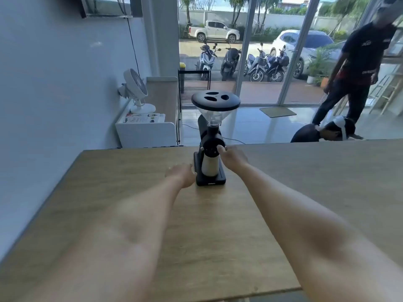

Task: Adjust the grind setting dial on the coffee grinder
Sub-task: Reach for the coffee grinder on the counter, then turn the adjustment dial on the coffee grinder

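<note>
Forearms: both bare, reaching from the lower frame across the wooden counter (113,192) toward frame centre.
Left hand (182,174): loosely curled against the grinder's base, bracing it – whether it truly grips cannot be told.
Right hand (232,156): fingertips closed on the right edge of the dial.
Coffee grinder (210,149): black, upright at frame centre near the counter's far edge; clear hopper with black lid (215,100) on top, pale cup under the spout.
Grind setting dial (211,147): round, black, front-facing at mid-height.
Handling: likely top-heavy and tippy; dial probably stiff – pinch its rim, steady the base.
Surroundings: white fan (136,90) at left, two people at right, all well clear; nothing obstructs.
</note>
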The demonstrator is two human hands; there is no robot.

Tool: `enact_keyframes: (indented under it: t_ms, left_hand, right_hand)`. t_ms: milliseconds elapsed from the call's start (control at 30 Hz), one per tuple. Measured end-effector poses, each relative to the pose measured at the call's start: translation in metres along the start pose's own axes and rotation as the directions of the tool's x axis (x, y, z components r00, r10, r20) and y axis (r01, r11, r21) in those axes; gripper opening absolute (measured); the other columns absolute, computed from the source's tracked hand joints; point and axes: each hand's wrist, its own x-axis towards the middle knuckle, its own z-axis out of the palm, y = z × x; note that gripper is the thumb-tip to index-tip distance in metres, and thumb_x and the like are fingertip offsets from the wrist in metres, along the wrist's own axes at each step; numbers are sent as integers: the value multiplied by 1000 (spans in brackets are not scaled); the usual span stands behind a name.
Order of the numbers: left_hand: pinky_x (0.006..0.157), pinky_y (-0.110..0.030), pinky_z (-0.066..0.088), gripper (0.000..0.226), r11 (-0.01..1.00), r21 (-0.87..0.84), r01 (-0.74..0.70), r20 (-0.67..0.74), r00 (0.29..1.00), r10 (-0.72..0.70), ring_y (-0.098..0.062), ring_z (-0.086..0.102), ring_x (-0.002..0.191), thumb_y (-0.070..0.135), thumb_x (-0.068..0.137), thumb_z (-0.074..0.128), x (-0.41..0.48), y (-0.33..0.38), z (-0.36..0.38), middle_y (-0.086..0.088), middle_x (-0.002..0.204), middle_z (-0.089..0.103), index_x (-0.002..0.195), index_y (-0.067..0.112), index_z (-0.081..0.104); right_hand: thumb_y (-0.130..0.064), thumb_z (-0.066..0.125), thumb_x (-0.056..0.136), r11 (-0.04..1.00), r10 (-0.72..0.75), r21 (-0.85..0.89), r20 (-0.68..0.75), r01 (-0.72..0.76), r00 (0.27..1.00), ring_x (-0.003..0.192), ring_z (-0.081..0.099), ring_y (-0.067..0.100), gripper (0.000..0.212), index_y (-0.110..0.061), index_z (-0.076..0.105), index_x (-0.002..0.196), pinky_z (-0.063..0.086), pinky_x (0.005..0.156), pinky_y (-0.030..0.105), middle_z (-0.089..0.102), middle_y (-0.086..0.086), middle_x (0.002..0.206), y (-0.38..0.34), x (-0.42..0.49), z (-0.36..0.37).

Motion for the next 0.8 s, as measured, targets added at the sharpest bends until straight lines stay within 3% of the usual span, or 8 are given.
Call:
enact_keyframes:
  t_ms: [133,267,367,467,600,700,800]
  left_hand:
    - [117,-46,21,53,999,-47,9,50,999,-6,-31,37,143,38,103,36,5,-8,12,-7,156,41,154,24,32]
    - [115,-45,24,53,992,-115,44,91,995,-33,-32,38,142,41,103,36,21,-11,28,-8,154,44,151,20,38]
    - [114,-44,30,53,984,-165,71,103,993,-54,-32,42,138,44,102,37,32,-13,42,-10,151,48,148,19,42]
    - [113,-44,30,56,978,-192,80,86,994,-65,-31,42,139,47,100,38,48,-14,57,-8,150,49,149,19,41]
    - [110,-48,30,55,985,-158,69,2,998,-70,-29,40,139,48,100,38,63,-12,72,-7,150,48,142,16,48]
    - [117,-49,21,60,992,-107,71,-36,996,-76,-27,26,148,52,101,34,69,-12,83,-6,159,36,149,16,39]
    - [123,-49,7,69,993,-83,82,-58,995,-87,-23,6,154,59,101,25,75,-15,98,-3,167,14,158,21,19]
  right_hand:
    - [-47,37,99,992,69,112,-12,-67,998,80,50,28,45,-18,40,65,31,61,36,52,6,78,-4,5,5]
    - [-47,41,98,981,83,177,-1,-81,997,75,45,25,45,-19,38,63,26,52,35,44,0,68,-6,10,11]
    - [-50,45,95,962,102,253,11,-101,995,76,56,29,45,-15,48,67,36,57,35,56,5,74,-3,19,16]
    - [-52,47,91,919,129,365,69,-146,989,72,66,26,48,-7,64,88,47,66,35,71,10,77,4,33,24]
    - [-51,49,94,834,141,494,237,-244,961,50,63,15,49,-6,67,99,45,48,20,74,6,68,8,41,24]
    - [-50,53,95,763,97,587,309,-270,946,52,66,17,50,-4,71,95,47,51,23,75,10,75,12,39,21]
    - [-49,57,94,676,47,677,355,-291,934,58,70,19,54,2,72,102,52,52,24,75,14,84,17,38,23]
